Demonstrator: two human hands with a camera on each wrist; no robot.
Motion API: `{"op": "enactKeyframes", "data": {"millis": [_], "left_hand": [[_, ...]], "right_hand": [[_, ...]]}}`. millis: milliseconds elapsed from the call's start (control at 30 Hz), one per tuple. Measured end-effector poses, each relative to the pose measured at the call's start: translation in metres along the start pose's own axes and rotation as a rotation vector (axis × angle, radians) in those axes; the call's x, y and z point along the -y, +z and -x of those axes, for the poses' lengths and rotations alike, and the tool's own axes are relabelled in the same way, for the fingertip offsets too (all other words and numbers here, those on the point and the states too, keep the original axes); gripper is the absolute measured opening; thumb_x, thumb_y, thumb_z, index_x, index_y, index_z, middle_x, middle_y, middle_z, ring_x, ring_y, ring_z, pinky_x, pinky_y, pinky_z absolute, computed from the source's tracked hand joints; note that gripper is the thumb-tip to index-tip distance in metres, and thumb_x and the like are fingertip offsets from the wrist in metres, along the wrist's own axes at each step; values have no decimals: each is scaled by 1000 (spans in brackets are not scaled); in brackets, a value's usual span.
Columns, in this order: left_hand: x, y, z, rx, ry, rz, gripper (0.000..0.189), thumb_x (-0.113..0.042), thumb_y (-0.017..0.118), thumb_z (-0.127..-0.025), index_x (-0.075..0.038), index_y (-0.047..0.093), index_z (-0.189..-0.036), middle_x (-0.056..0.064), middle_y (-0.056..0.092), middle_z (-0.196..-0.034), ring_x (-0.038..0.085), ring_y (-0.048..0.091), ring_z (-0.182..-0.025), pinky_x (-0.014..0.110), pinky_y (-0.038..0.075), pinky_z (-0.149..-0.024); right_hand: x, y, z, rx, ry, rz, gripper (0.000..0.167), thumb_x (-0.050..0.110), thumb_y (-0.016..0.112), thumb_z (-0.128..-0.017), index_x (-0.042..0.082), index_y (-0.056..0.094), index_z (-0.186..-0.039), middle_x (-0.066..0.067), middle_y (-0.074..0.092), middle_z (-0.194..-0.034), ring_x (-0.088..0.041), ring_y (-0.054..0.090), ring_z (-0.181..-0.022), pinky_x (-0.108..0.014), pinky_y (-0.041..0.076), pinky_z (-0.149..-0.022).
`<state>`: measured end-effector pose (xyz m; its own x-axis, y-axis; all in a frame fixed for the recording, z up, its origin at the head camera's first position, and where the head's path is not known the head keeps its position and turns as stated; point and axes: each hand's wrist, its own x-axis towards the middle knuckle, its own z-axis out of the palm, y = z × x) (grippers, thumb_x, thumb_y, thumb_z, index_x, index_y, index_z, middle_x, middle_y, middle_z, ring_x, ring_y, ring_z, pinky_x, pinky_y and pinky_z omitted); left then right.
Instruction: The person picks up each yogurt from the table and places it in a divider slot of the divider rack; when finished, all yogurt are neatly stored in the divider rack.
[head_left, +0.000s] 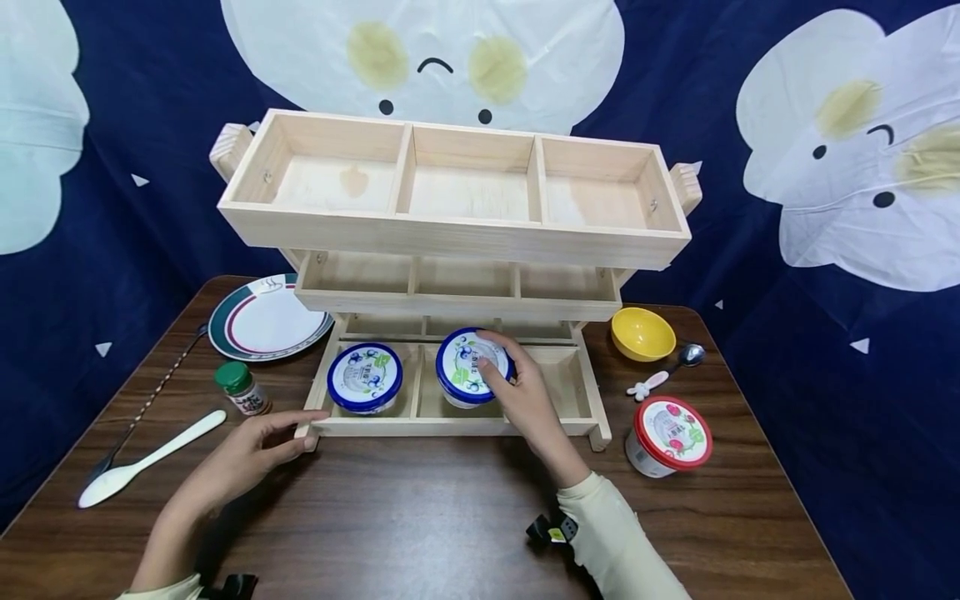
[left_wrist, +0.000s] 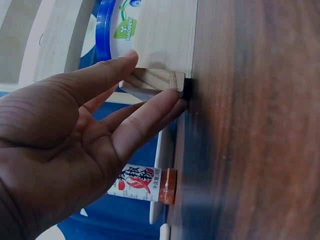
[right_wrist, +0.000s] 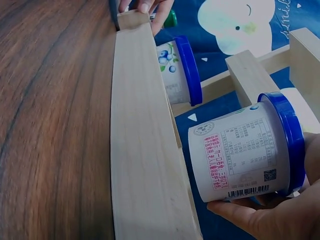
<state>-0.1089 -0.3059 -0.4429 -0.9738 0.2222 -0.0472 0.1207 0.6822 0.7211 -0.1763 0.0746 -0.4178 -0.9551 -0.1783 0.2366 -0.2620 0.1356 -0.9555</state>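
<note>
My right hand (head_left: 531,402) grips a white tub with a blue lid and blueberry print (head_left: 459,367) by its side and lid. This tub is over the middle compartment of the bottom tier (head_left: 450,427) of a wooden tiered rack (head_left: 450,237). In the right wrist view the tub (right_wrist: 235,155) sits higher than the front board, its printed side facing the camera. A matching blue-lidded tub (head_left: 365,377) stands in the bottom tier's left compartment. My left hand (head_left: 236,462) pinches the rack's front left corner (left_wrist: 155,80) between thumb and fingers.
Left of the rack are a plate (head_left: 273,321), a green-capped spice jar (head_left: 243,390), a white spoon (head_left: 150,458) and a long twisted-handle spoon (head_left: 153,396). On the right are a yellow bowl (head_left: 642,335), a bunny-handled spoon (head_left: 651,383) and a red-lidded tub (head_left: 670,437).
</note>
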Motion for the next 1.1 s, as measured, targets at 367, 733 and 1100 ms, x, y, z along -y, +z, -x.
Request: {"op": "enactKeyframes", "data": {"millis": [367,733,1100], "left_hand": [[1,0,0,-5,48,3,35,-16,75,-104,-11,74,-139,15,71,-140,20,60,-129,22,47,-97],[-1,0,1,11,20,23,36,-15,74,-105,-10,73,-141,18,70,-141,39,58,-134,28,47,-98],[1,0,2,2,37,15,36,-14,75,-104,-10,74,-140,15,71,-140,27,60,-130,23,46,-97]], "right_hand": [[-5,10,-4,17,3,15,41,14,66,-107,11,64,-149,-17,63,-145,-29,62,-121,-44,51,-101],[-13,18,-6,29,28,10,40,14,67,-107,12,66,-147,-15,63,-146,-29,61,-124,-46,50,-104],[-21,22,-8,28,51,40,39,17,66,-107,12,66,-146,-14,62,-149,-32,59,-131,-52,46,-110]]}}
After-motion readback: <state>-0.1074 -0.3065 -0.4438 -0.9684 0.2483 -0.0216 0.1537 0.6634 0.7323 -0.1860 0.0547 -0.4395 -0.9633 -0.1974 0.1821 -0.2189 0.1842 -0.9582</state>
